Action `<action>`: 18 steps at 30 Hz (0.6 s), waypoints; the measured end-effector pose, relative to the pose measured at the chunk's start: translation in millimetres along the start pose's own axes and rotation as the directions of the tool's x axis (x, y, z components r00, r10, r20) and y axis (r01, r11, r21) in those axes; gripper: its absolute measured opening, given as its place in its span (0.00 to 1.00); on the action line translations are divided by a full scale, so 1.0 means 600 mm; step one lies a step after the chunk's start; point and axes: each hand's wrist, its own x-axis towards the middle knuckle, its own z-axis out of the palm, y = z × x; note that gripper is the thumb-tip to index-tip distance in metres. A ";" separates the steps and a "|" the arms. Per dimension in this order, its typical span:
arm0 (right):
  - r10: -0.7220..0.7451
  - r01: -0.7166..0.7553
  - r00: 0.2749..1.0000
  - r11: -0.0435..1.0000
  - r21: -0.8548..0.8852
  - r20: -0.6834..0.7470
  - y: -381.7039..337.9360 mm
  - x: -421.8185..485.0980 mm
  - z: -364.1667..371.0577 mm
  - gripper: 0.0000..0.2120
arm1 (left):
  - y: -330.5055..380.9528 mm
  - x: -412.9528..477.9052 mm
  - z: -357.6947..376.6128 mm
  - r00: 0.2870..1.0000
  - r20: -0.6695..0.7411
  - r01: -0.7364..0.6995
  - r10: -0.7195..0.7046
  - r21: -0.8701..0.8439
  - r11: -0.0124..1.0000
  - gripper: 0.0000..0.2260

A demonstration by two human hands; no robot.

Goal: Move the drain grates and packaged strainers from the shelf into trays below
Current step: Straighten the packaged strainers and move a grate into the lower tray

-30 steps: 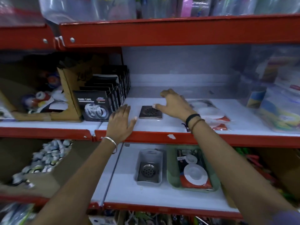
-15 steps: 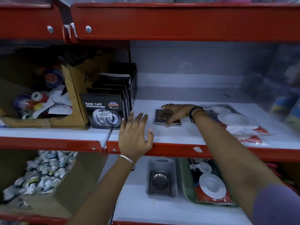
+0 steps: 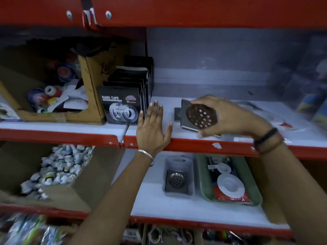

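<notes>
My right hand (image 3: 235,119) grips a square metal drain grate (image 3: 199,118) with a round perforated centre, tilted up off the upper shelf (image 3: 194,145). A small dark piece (image 3: 177,114) lies on the shelf just behind it. My left hand (image 3: 152,131) rests flat and open on the shelf's front edge, left of the grate. Packaged strainers (image 3: 283,121) lie on the shelf behind my right wrist, partly hidden. On the lower shelf a clear tray (image 3: 178,163) holds another drain grate (image 3: 176,181), and a green tray (image 3: 254,193) holds packaged strainers (image 3: 228,184).
Black nano tape packs (image 3: 122,105) stand left of my left hand. A torn cardboard box (image 3: 53,85) of tape rolls sits at the far left. Below it, an open carton (image 3: 58,170) holds several small white items. Blurred plastic-wrapped goods (image 3: 313,103) sit at the right.
My right hand has closed on the drain grate and lifted it off the shelf, tilting it upright. My left hand stays on the shelf edge. The camera has moved closer.
</notes>
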 end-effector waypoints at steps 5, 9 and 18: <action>-0.142 0.026 0.885 0.966 0.257 0.443 -0.036 -0.099 0.080 0.34 | -0.005 -0.017 0.005 0.997 -0.036 -0.065 0.067 0.054 0.996 0.30; 0.056 -0.139 0.777 0.987 0.083 0.627 0.030 -0.059 0.235 0.37 | -0.013 -0.025 0.016 0.991 -0.077 -0.105 0.112 0.098 0.990 0.29; 0.315 -0.290 0.828 0.949 -0.125 0.463 0.173 0.083 0.455 0.46 | -0.017 -0.020 0.031 0.971 -0.208 -0.092 0.119 0.135 0.987 0.29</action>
